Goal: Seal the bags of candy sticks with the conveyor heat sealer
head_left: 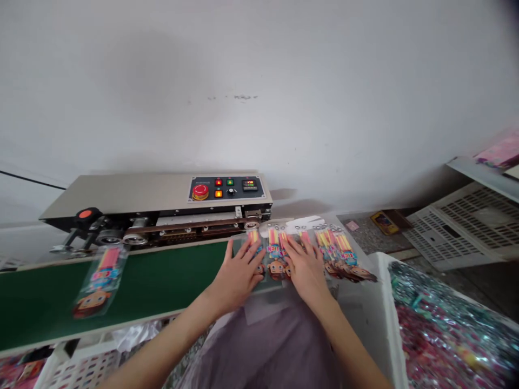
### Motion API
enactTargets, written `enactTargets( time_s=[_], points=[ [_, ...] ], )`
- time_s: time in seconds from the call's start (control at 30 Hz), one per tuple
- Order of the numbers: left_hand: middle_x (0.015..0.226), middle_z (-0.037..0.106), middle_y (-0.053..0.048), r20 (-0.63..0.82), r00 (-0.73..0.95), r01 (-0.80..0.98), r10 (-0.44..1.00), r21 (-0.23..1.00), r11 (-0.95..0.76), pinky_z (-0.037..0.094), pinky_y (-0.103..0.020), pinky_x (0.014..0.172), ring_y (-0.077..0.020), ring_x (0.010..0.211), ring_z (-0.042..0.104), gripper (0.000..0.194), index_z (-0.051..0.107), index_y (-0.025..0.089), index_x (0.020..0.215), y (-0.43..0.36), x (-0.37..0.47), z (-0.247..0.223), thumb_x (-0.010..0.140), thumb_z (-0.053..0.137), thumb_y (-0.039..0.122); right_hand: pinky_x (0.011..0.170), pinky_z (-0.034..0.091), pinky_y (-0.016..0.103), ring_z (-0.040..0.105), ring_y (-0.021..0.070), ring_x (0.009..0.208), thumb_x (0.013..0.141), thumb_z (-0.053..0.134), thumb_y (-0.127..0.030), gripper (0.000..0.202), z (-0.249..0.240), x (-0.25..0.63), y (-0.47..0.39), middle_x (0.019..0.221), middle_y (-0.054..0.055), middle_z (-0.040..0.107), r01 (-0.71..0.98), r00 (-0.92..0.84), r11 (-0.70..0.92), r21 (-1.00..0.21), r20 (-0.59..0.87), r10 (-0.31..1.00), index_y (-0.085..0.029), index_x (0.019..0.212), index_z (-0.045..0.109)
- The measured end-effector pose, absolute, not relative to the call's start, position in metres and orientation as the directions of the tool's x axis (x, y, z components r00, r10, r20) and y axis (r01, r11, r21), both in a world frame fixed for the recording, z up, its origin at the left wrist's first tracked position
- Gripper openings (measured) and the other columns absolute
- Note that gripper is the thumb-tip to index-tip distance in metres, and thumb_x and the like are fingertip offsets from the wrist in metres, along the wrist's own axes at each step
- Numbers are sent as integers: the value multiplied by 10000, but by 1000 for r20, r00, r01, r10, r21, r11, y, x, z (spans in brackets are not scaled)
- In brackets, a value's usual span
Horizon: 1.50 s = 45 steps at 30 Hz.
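Observation:
My left hand [238, 274] lies with fingers spread over a clear packet [254, 237] with a cartoon face and pink and yellow sticks, at the right end of the green conveyor belt [174, 275]. Flat on similar packets, my right hand [307, 268] has its fingers stretched out. Between the hands shows another packet [276, 265], its cartoon head toward me. To the right of my right hand, several more packets overlap in a fanned row [344, 256]. Farther left on the belt lies a single packet [99, 283]. My fingers partly hide the packets under them.
Behind the belt stands a band sealing machine [121, 194] with a lit control panel [227, 188] and rollers. A white-rimmed container [385, 286] of shiny wrapped items is at the right. Plastic crates [458, 227] stand beyond it. A white basket [83, 373] sits below the belt.

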State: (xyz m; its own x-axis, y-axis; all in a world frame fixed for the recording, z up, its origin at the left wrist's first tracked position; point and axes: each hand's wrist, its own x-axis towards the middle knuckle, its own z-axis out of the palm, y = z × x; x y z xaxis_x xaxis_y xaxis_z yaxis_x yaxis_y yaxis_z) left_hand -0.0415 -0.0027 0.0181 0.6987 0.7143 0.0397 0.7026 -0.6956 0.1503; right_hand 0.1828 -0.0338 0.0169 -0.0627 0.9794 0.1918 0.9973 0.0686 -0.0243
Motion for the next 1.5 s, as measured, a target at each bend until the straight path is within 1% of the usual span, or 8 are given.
enactTargets(
  time_s=[0.17,0.33,0.5,0.7,0.83,1.0,1.2,1.5],
  points=[
    [1523,487,-151,102,608,776,788,137,-616,147,-656,1200,-327,1458,363,471,520,160,1438,-2,-21,29,1050,346,362,1093,303,540,373,340,1412,1011,423,-251,443,16,177,-33,1481,48,549,999,-37,40,-11,196,980,-253,1442,527],
    [1635,300,-125,157,692,685,704,165,-710,187,-641,1194,-273,1517,246,529,356,186,1541,4,9,9,1062,282,398,1091,286,568,380,348,1405,1012,431,-283,439,14,187,-37,1492,48,536,999,5,-11,33,190,982,-283,1441,526],
    [1650,261,-110,155,641,739,752,140,-659,201,-650,1186,-275,1527,218,534,366,197,1536,-1,-9,1,1055,305,421,1101,287,548,372,340,1410,1015,418,-280,457,14,176,-31,1505,44,523,1000,-14,14,4,198,980,-290,1464,498],
    [1618,323,-153,74,567,817,820,73,-572,245,-655,1165,-325,1486,318,501,429,176,1506,-5,-54,18,1045,367,361,1120,279,544,416,323,1381,1031,390,-302,439,24,164,-27,1496,18,533,994,-63,79,-73,199,978,-299,1454,508],
    [1557,430,-173,114,479,868,871,88,-489,223,-676,1166,-359,1450,375,474,505,151,1452,-3,-52,31,1042,366,345,1138,275,519,420,308,1383,1035,346,-282,436,22,198,-36,1453,77,575,1000,9,-3,-19,293,956,-199,1397,575],
    [1584,405,-125,156,662,703,734,211,-679,228,-635,1192,-295,1489,317,492,469,199,1477,-1,2,24,1057,325,410,1132,318,492,427,307,1387,1018,338,-242,469,5,207,-44,1472,129,547,999,9,-19,36,249,968,-128,1426,539],
    [1646,282,-90,157,651,721,742,176,-670,218,-664,1174,-287,1526,218,504,390,250,1525,0,-8,0,1056,323,422,1115,356,476,394,298,1409,1018,316,-248,517,-1,166,-40,1555,118,445,999,-13,23,-42,229,973,-146,1513,425],
    [1598,370,-146,130,521,834,844,136,-535,182,-669,1185,-335,1488,309,505,445,177,1496,-8,-42,28,1038,376,378,1067,355,490,395,317,1398,1030,350,-302,492,15,139,-33,1535,115,475,993,-6,29,-116,198,980,-173,1493,451]
  ],
)
